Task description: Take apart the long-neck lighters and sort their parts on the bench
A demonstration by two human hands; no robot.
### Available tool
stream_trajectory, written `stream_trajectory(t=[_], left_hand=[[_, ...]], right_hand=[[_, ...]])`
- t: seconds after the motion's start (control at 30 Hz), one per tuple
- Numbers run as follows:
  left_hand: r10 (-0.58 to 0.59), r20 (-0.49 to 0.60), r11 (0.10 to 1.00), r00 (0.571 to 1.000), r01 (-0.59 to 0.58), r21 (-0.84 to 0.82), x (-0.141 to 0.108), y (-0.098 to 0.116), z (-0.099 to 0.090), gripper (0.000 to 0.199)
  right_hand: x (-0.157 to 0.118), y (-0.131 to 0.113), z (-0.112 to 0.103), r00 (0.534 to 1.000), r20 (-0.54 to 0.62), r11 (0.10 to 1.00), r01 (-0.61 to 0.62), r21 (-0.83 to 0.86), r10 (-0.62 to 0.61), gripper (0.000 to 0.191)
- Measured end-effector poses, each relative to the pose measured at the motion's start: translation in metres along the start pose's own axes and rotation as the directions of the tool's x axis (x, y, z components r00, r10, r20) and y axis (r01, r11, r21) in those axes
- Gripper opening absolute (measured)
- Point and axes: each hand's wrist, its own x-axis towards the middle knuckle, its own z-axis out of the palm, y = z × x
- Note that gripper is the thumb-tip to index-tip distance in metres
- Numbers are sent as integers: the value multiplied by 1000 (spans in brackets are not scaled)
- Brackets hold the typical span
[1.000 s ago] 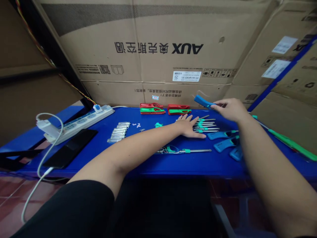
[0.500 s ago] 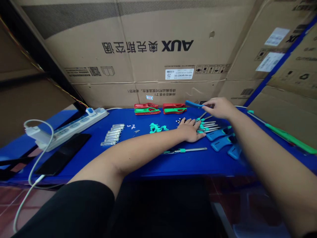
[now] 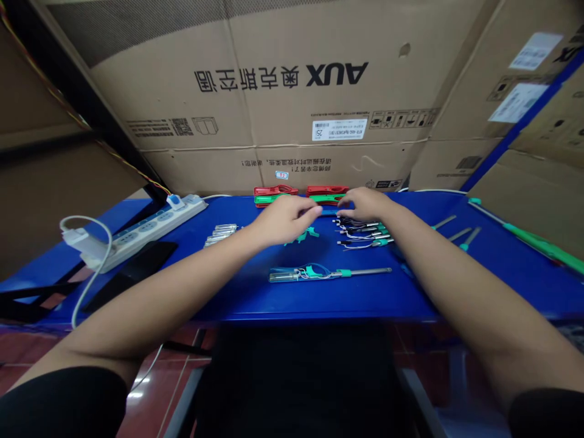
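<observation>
My right hand (image 3: 365,204) is closed on a blue lighter shell half (image 3: 329,213), held low over the back of the table. My left hand (image 3: 289,219) is beside its left end, thumb and forefinger a little apart; I cannot tell whether they touch it. Under and beside my right hand lie several metal lighter tubes with teal collars and wires (image 3: 365,234). Nearer the front edge rests a part-built lighter (image 3: 331,274): a blue shell with a clear tank, teal trigger, wires and metal tube. Teal triggers (image 3: 301,236) lie partly behind my left hand.
Stacks of red and green shells (image 3: 276,196) stand against the cardboard box (image 3: 274,134). Clear tanks (image 3: 221,234) lie left of my left hand. A power strip (image 3: 150,228) and black phone (image 3: 130,274) are at the far left. A long green stick (image 3: 533,240) lies at the right edge.
My left hand has left the wired tubes and moved left and up. My right hand has brought the blue shell left and down. The view has shifted slightly.
</observation>
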Motion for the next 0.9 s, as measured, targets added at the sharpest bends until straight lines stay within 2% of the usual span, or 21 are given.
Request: stream_trajectory(t=[0.07,0.13,0.2,0.27,0.3,0.4,0.5,0.57,0.63,0.7,0.9], left_hand=[[4,43,997,999,-1,-83,-19,-17,-8,30],[100,209,982,973,-63,-176,-34,-28,-7,26],[189,418,971,888,-105,-217,-44,-34,-4,37],[172,563,981,809,-86,-176,-49,-35,-1,49],[137,603,988,786,-64,-141,-50,-34,0,51],[58,645,996,762,3,-93,-50,-33,0,46],[29,664,991,747,64,-116,-48,-33,-1,45],[22,667,987,745,91,-134,-48,-33,-2,47],[20,660,987,751,88,-131,-48,-33,-2,48],[13,646,993,763,65,-97,-48,-31,-2,49],[5,629,1000,777,11,-21,-50,-29,-2,47]], right_hand=[[-12,-17,-10,999,-33,998,45,49,-44,31],[-27,-37,-17,987,5,968,155,198,-159,31],[-41,-57,-19,941,134,885,233,403,-309,34],[-51,-73,-16,880,249,830,240,503,-405,36],[-54,-79,-13,858,290,827,237,510,-425,35],[-58,-89,-6,814,381,842,223,490,-438,26],[-58,-87,-5,799,418,855,216,472,-433,24],[-58,-86,-7,827,356,856,257,448,-435,26],[-57,-87,-7,866,230,845,318,431,-443,27],[-55,-92,-6,875,136,822,369,433,-464,27],[-51,-106,5,853,120,778,394,489,-507,20]])
